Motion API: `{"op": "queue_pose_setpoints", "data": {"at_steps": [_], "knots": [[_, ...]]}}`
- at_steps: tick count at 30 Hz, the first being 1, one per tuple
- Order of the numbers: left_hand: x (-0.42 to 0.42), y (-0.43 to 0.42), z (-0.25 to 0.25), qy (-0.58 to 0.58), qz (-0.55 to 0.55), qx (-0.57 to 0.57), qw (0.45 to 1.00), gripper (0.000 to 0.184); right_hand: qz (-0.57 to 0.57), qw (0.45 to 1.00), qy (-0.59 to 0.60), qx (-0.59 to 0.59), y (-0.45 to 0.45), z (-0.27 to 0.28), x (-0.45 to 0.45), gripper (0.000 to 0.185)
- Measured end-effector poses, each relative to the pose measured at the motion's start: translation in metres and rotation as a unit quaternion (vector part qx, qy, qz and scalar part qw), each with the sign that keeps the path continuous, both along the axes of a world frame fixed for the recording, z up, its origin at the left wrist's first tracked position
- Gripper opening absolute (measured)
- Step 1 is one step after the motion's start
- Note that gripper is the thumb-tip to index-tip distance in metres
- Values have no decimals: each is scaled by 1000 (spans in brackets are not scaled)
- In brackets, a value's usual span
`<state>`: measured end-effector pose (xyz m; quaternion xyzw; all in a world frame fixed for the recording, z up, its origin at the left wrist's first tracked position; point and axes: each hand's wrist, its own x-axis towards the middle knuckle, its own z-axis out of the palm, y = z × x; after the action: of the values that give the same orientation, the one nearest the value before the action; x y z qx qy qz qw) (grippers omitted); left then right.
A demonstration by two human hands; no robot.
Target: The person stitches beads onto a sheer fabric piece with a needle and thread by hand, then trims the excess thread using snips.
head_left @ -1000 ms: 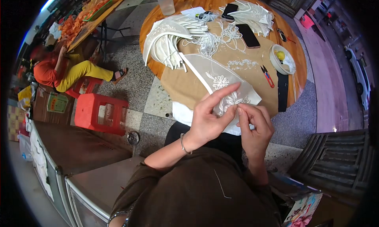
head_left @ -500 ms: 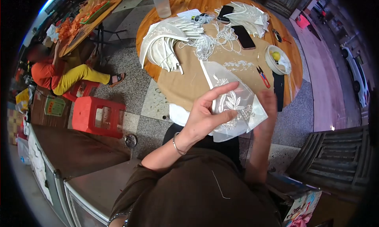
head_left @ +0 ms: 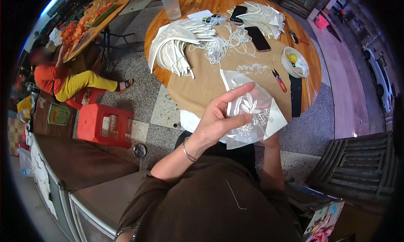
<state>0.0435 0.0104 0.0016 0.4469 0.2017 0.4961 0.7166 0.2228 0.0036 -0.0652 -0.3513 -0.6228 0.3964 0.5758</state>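
My left hand (head_left: 219, 118) holds a sheer white fabric piece (head_left: 261, 95) with raised white floral embroidery. Its thumb presses on the front of the embroidery, while the index finger stretches across the upper part. Behind the fabric's lower right corner, my right hand (head_left: 271, 140) is mostly hidden; only the wrist area and forearm show, so its fingers cannot be made out. The fabric hangs over my lap, just off the near edge of the round wooden table (head_left: 168, 80).
Stacked white fabric pieces (head_left: 168, 52), tangled white cord (head_left: 216, 52) and a black phone (head_left: 257, 39) lie on the table. Red-handled snips (head_left: 279, 81) rest near a white bowl (head_left: 286, 67). A red stool (head_left: 99, 124) stands left; a person in orange (head_left: 48, 78) sits beyond.
My right hand, blurred at the fabric's right side before, has moved down and behind it. The fabric has tilted slightly, and my left hand keeps its hold.
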Motion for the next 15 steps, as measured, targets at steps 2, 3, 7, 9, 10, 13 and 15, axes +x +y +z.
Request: {"op": "queue_pose_setpoints", "data": {"at_steps": [2,3,7,9,10,13,15], "knots": [[-2,-1,5,-4,8,0,1000,62,-40,998,-36,29,6,-5,-1,44],[-2,-1,6,-7,12,1,1000,62,-58,996,-54,38,9,-9,-1,43],[-3,-2,7,-17,33,9,999,60,-76,997,6,1,13,-21,4,35],[-2,-3,10,-32,35,-22,999,58,-52,988,136,-52,11,-18,2,30],[-1,-3,8,-31,45,-23,998,57,-31,972,217,-85,10,-12,-1,28],[2,-1,2,-28,67,-23,997,53,18,898,404,-176,10,-14,-2,28],[2,-1,2,-24,70,-19,997,51,81,849,478,-210,10,-11,-4,31]]}}
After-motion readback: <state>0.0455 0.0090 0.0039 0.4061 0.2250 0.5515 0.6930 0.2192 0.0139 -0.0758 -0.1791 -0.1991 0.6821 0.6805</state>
